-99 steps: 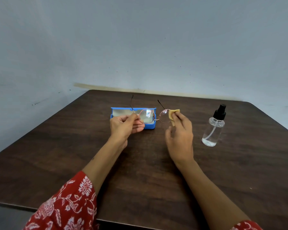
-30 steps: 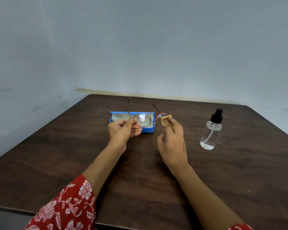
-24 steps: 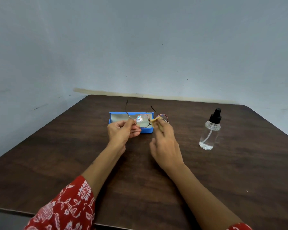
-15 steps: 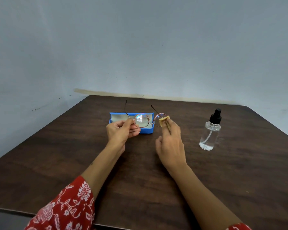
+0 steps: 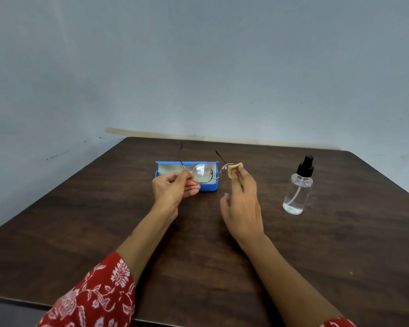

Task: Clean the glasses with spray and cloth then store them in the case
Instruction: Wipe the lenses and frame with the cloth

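Since a moment ago, the right hand has slid its yellow cloth back onto the right lens of the glasses, fingertips pinching it. Left hand pinches the frame's left edge, above the open blue case. Spray bottle stands well right on the table.

Person, seen from the head camera: two bare forearms, left hand and right hand uncovered. Left sleeve: red fabric, white floral and vine print, ending near the elbow. Right sleeve: matching red print, only an edge visible.
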Tool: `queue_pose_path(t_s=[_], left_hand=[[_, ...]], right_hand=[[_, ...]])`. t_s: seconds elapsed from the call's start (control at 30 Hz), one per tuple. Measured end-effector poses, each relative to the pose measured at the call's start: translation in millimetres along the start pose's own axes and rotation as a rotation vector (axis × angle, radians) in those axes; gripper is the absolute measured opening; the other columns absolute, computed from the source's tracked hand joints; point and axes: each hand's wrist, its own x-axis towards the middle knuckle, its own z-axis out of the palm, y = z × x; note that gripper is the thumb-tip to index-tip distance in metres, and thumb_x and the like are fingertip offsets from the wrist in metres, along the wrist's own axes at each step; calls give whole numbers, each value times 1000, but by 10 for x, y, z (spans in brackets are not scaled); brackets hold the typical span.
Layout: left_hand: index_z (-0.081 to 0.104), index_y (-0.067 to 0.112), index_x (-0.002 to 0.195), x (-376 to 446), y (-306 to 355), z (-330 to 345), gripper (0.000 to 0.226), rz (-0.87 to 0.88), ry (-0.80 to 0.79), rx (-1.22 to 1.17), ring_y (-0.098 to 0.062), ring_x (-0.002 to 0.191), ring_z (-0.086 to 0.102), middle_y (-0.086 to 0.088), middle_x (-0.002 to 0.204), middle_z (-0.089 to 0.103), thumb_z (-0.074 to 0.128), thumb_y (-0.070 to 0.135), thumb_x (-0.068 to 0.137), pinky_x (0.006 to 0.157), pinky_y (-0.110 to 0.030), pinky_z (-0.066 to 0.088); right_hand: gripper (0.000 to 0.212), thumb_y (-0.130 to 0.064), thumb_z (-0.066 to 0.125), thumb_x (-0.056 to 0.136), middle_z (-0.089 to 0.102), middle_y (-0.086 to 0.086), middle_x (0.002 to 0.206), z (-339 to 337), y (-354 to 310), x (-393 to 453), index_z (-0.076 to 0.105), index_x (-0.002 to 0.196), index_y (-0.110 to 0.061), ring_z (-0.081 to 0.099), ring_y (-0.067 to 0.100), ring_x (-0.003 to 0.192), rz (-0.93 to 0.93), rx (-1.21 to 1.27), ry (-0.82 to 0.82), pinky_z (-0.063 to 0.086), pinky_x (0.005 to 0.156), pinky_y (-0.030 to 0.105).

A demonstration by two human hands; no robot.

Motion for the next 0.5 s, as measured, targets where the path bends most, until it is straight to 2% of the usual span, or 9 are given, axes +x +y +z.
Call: queue_pose_path(t_s=[0.07, 0.13, 0.2, 0.3, 0.33, 0.5], left_hand=[[67, 1, 72, 6, -4, -5, 10, 4, 2, 1, -16, 51, 68, -12, 60, 68, 63, 2, 81, 50, -23, 57], [67, 0, 73, 13, -9, -9, 9, 1, 4, 6, -16, 52, 68, -12, 60, 68, 63, 2, 81, 51, -23, 57], [67, 0, 76, 11, -11, -8, 7, -5, 1, 14, -16, 54, 69, -13, 63, 69, 64, 2, 81, 51, -23, 57], [67, 1, 77, 4, -8, 0, 6, -15, -2, 28, -16, 55, 69, -15, 67, 69, 65, 3, 82, 51, -23, 57], [67, 1, 77, 1, -6, 1, 6, -15, 0, 28, -16, 55, 69, -14, 66, 69, 65, 3, 82, 51, -22, 56], [67, -1, 74, 7, -7, -15, 9, 6, -3, 10, -16, 51, 68, -9, 55, 68, 63, 2, 81, 49, -22, 56]], right_hand=[[60, 5, 65, 70, 49, 20, 132, -3, -51, -17, 52, 129, 4, 38, 26, 125, -140, -19, -51, 55, 72, 31], [60, 5, 68, 67, 53, 20, 129, 1, -66, -25, 54, 125, 4, 39, 24, 122, -210, -10, -78, 55, 70, 29], [59, 5, 65, 71, 49, 18, 133, -10, -50, -24, 52, 128, 2, 40, 25, 125, -152, 26, -46, 54, 75, 29], [58, 5, 57, 80, 38, 16, 143, -20, 0, -4, 44, 136, 2, 37, 27, 133, 78, 53, 8, 50, 86, 33], [58, 5, 56, 80, 38, 16, 144, -23, 5, -1, 43, 137, 2, 36, 27, 133, 100, 39, 11, 51, 86, 34], [60, 6, 65, 68, 51, 20, 132, -11, -75, -27, 53, 127, 4, 41, 26, 124, -205, -16, -80, 55, 71, 30]])
